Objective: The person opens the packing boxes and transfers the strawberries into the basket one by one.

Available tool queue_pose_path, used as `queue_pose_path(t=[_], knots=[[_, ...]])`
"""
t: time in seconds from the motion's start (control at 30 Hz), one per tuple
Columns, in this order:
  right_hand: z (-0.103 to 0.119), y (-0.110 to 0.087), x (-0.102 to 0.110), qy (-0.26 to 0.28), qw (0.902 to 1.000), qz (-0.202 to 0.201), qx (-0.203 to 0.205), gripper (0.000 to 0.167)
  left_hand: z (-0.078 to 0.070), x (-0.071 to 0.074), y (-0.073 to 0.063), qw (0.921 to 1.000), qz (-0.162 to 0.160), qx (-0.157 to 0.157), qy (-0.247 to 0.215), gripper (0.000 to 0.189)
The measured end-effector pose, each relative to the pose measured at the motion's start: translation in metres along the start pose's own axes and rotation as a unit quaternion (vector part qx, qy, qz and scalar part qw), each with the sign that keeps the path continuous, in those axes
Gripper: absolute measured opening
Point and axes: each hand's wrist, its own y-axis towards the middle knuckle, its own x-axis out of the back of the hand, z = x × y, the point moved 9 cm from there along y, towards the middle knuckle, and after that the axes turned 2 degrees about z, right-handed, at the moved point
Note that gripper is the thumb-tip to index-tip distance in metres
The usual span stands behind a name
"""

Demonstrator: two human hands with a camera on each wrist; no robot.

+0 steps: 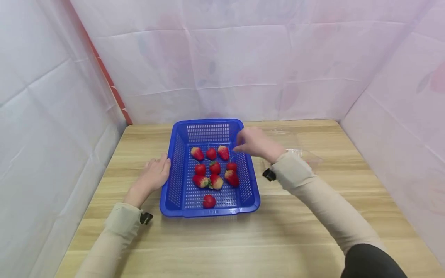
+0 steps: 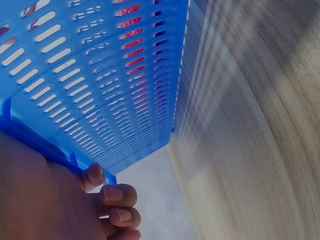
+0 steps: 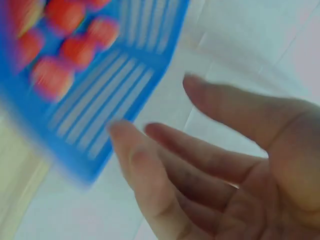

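A blue perforated basket stands on the wooden table, holding several strawberries and several round red fruits with thin stems, like cherries. My left hand rests against the basket's left rim, thumb at the edge and the other fingers loosely bent outside it; the left wrist view has this hand close under the rim. Over the basket's right rim hovers my right hand. Its fingers and thumb are spread apart in the right wrist view, with nothing between them.
Behind my right forearm, a clear plastic container sits on the table, to the right of the basket and partly hidden by the hand. White patterned sheets close off the back and both sides.
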Motion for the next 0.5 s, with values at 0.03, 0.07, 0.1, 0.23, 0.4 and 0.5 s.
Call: queue_pose_path(t=[0.03, 0.07, 0.1, 0.23, 0.4, 0.5], knots=[[-0.014, -0.003, 0.008, -0.001, 0.9998, -0.018, -0.008, 0.017, 0.0, -0.001, 0.001, 1.0, 0.002, 0.0, -0.001, 0.039], [-0.028, -0.007, 0.014, -0.001, 0.9993, -0.031, -0.019, 0.017, 0.0, -0.001, 0.001, 1.0, 0.002, 0.0, 0.0, 0.039], [-0.043, -0.01, 0.02, -0.004, 0.9986, -0.045, -0.029, 0.017, 0.0, -0.001, 0.001, 1.0, 0.002, 0.0, -0.001, 0.039], [-0.102, -0.023, 0.032, -0.003, 0.9947, -0.06, -0.083, 0.021, 0.002, -0.001, 0.002, 1.0, 0.001, -0.003, 0.002, 0.039], [-0.158, -0.037, 0.027, -0.005, 0.9907, -0.049, -0.127, 0.023, 0.002, -0.002, 0.002, 1.0, 0.0, -0.006, 0.003, 0.037], [-0.179, -0.043, 0.017, 0.001, 0.9891, -0.034, -0.144, 0.013, 0.002, -0.002, 0.001, 1.0, 0.003, -0.003, 0.0, 0.037]])
